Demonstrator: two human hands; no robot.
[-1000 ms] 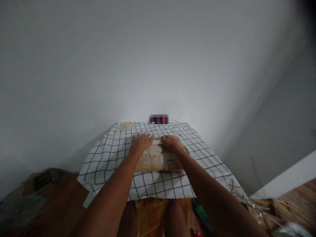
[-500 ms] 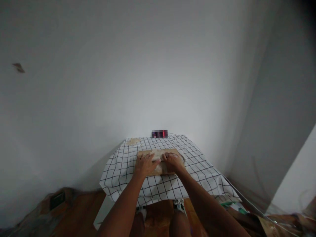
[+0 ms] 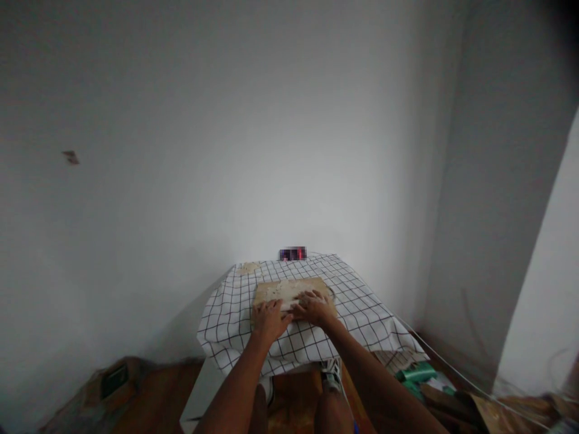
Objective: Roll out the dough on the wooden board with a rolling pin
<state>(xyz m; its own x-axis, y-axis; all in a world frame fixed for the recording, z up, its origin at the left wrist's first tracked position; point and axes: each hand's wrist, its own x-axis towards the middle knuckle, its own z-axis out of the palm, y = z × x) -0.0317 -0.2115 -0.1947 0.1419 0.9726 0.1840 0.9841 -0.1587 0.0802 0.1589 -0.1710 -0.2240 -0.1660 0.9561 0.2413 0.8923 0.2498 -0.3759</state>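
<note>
A wooden board [image 3: 266, 290] lies on a checked cloth, with pale, flour-like smears and bits of what looks like dough [image 3: 284, 289] on it. My left hand [image 3: 269, 319] is palm down on the near left part of the board, fingers stretched forward. Beside it my right hand [image 3: 313, 306] rests palm down on the near right part, fingers spread. The thumbs nearly meet. Whatever is under the palms is hidden.
The white cloth with dark grid lines [image 3: 362, 322] covers a small table against a wall. At its back lie a pale patch [image 3: 248, 267] and a small blurred-out dark object [image 3: 293, 254]. A cardboard box [image 3: 118, 381] stands left on the floor; green packaging [image 3: 418, 372] lies right.
Both hands have drawn back toward me over the board, uncovering its far part with the pale smears. The view has shifted slightly.
</note>
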